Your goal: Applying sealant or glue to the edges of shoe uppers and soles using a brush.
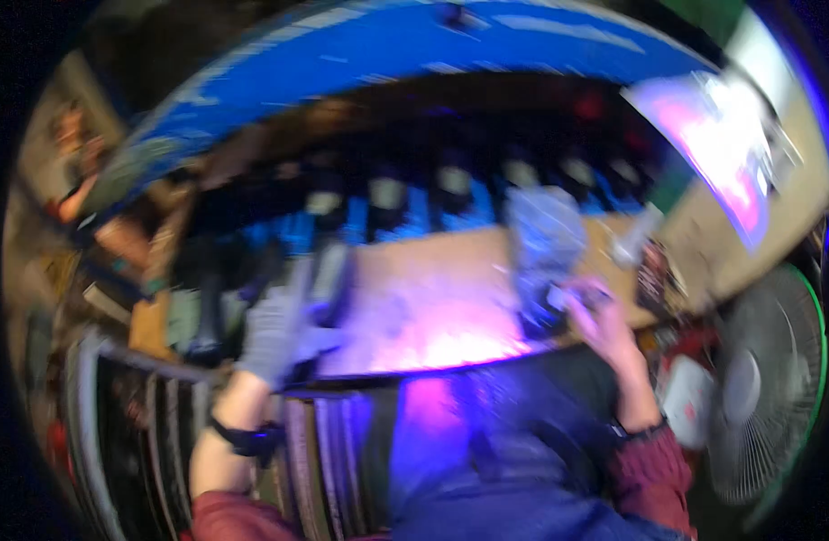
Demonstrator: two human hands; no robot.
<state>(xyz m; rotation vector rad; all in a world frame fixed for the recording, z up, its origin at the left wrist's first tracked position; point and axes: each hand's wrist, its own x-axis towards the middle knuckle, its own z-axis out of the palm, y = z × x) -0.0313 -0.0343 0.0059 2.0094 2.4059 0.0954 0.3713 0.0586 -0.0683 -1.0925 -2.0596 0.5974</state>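
The whole picture is smeared by motion. My left hand point(274, 326), in a grey glove, reaches onto the left of the wooden bench point(432, 298). Beside it are a dark, long object point(333, 275) and other dark pieces; its fingers blur into them, so I cannot tell whether it grips one. Over the bench's right part, my bare right hand point(604, 325) has its thumb and fingers curled together around something small and pale that I cannot make out. Just beyond that hand is a clear, bluish plastic bag or wrapper point(547, 230).
A row of dark upright pieces with pale tops point(387, 194) lines the bench's back, below a blue beam point(414, 45). A fan with a green rim point(757, 388) stands at the right. Metal bars point(153, 433) are at the lower left. Another person point(76, 171) is far left.
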